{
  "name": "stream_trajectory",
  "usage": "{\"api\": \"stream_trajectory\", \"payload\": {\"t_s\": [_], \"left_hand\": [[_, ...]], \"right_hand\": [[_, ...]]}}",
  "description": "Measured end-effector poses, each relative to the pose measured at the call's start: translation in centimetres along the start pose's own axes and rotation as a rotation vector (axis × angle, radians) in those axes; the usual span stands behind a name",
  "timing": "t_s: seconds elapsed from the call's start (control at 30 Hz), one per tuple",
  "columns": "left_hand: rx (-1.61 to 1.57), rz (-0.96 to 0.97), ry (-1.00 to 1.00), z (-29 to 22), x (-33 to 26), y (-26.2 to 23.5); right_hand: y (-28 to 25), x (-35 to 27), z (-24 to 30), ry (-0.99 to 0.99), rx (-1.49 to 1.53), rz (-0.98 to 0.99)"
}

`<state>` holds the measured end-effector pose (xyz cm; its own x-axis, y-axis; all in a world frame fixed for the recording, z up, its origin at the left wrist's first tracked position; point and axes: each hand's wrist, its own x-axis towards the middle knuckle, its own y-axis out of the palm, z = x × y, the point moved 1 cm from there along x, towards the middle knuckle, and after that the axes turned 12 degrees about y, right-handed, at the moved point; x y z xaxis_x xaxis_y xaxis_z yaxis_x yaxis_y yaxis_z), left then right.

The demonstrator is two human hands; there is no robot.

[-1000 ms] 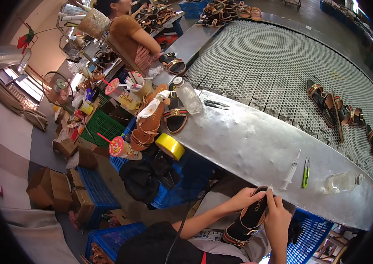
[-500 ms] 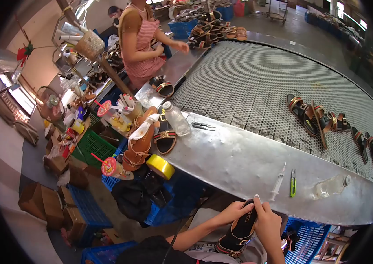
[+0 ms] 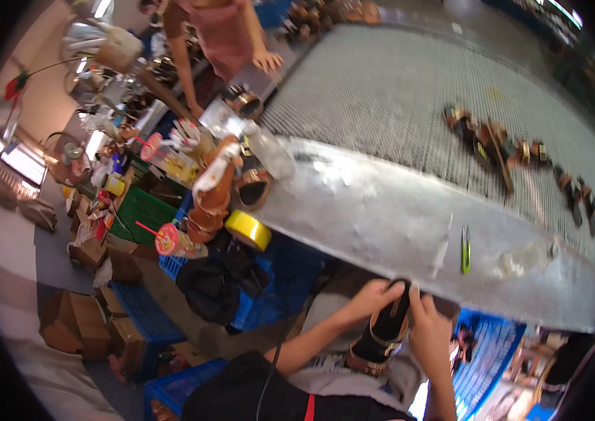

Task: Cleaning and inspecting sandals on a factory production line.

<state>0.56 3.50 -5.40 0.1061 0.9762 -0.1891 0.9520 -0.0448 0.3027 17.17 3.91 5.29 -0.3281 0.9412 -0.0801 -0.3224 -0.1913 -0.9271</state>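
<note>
Over my lap I hold a black sandal with buckled straps, its heel end up near the metal table's front edge. My left hand pinches the sandal's upper end from the left. Along its right edge my right hand grips, thumb near the top. Beyond my hands, on the table, lie a syringe, green-handled thread snips and a clear bottle on its side. The picture is blurred by motion.
Several sandals lie on the mesh conveyor. At the table's left end are a brown sandal, yellow tape and drink cups. A blue basket stands at my right. Across the left corner a co-worker leans in.
The view has tilted downward, so the table and its things sit higher in the picture. The co-worker has moved closer, a hand now on the table edge. Both my hands still hold the sandal.
</note>
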Motion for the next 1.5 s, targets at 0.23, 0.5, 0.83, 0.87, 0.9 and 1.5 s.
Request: {"api": "stream_trajectory", "payload": {"t_s": [0.23,0.5,0.83,0.87,0.9,1.5], "left_hand": [[0.039,-0.06,-0.032,-2.4,0.5,-2.3],[-0.035,-0.03,-0.075,-1.7,1.5,-0.9],[-0.017,0.048,-0.029,1.6,0.8,-1.0],[-0.002,0.061,-0.015,0.9,0.7,-0.8],[-0.019,0.041,-0.025,0.2,0.1,-0.7],[0.046,0.087,0.016,-0.9,0.2,-0.6]], "right_hand": [[0.8,2.2,0.7,-0.013,0.034,0.02],[1.0,2.8,-0.9,0.003,0.075,-0.007],[0.9,1.4,0.4,0.027,0.03,-0.017],[0.4,0.9,0.5,0.016,0.018,0.005],[0.3,0.9,1.1,0.023,0.016,0.029],[-1.1,0.3,0.7,0.002,0.082,0.026]]}}
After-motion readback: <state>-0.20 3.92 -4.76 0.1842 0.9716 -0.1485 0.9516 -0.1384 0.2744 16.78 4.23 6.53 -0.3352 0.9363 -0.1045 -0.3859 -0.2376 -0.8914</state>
